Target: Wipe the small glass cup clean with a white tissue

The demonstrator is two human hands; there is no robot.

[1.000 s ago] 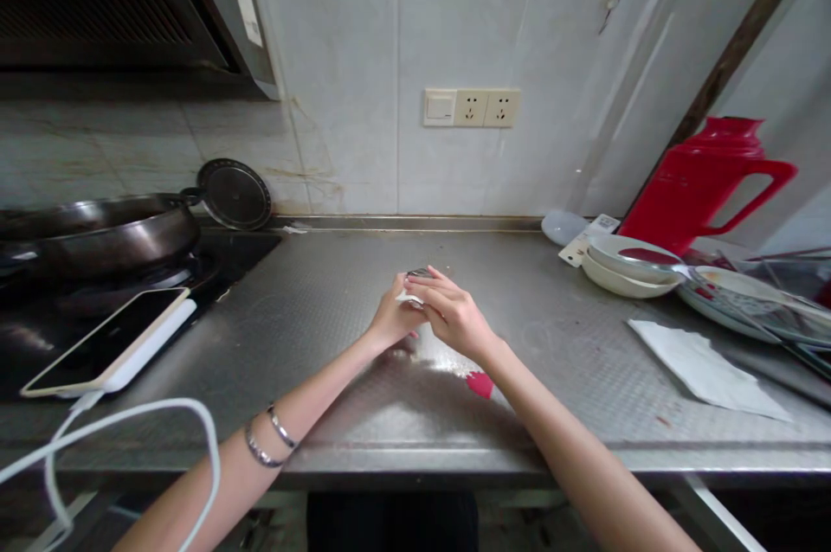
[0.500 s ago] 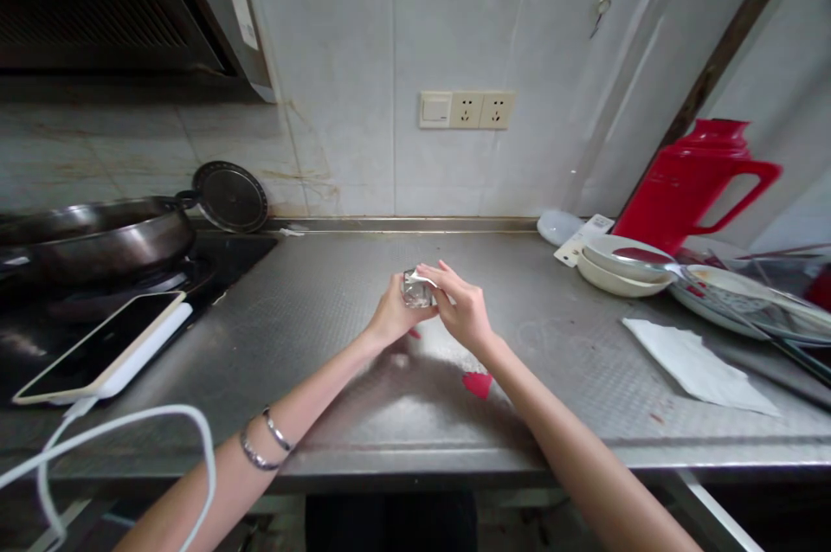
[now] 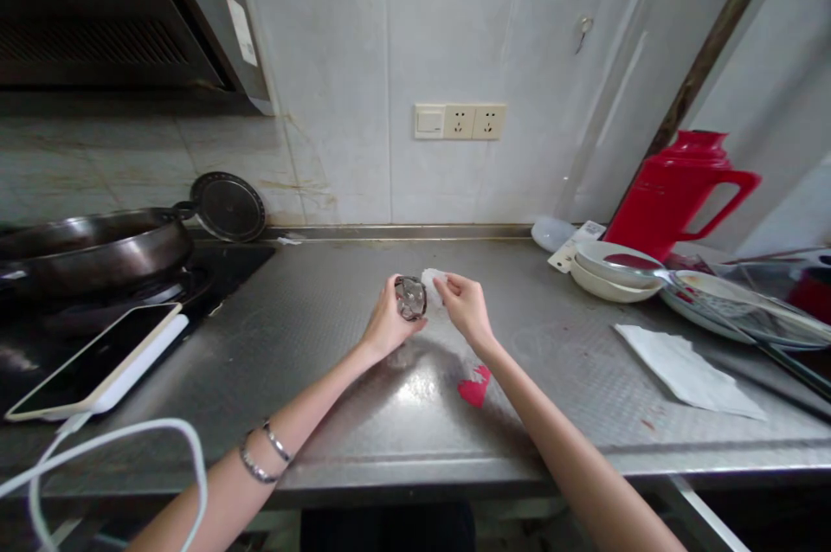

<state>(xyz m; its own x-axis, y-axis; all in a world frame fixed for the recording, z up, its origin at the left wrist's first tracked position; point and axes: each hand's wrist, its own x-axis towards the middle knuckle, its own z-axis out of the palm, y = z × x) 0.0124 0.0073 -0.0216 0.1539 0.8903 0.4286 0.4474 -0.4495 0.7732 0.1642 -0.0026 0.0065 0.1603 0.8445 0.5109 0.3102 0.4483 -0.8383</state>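
Note:
My left hand [image 3: 385, 320] is wrapped round a small clear glass [image 3: 411, 298], held tilted above the counter so that its round end faces me. Beside it, my right hand [image 3: 464, 305] pinches a crumpled white paper tissue [image 3: 433, 282] between thumb and fingers. The tissue is close to the right rim of the glass; whether they touch I cannot tell. Below my right wrist, a red heart-shaped piece [image 3: 474, 386] lies on the metal counter [image 3: 351, 275].
To the left a phone [image 3: 97, 362] with a white cable sits by a pan [image 3: 97, 253] on the stove. On the right are a folded white napkin [image 3: 688, 372], stacked bowls [image 3: 616, 285], plates with utensils, and a red thermos [image 3: 672, 193].
My right hand has drawn the tissue away from the glass to its right side. The glass has turned in my left hand, so its round end now faces me.

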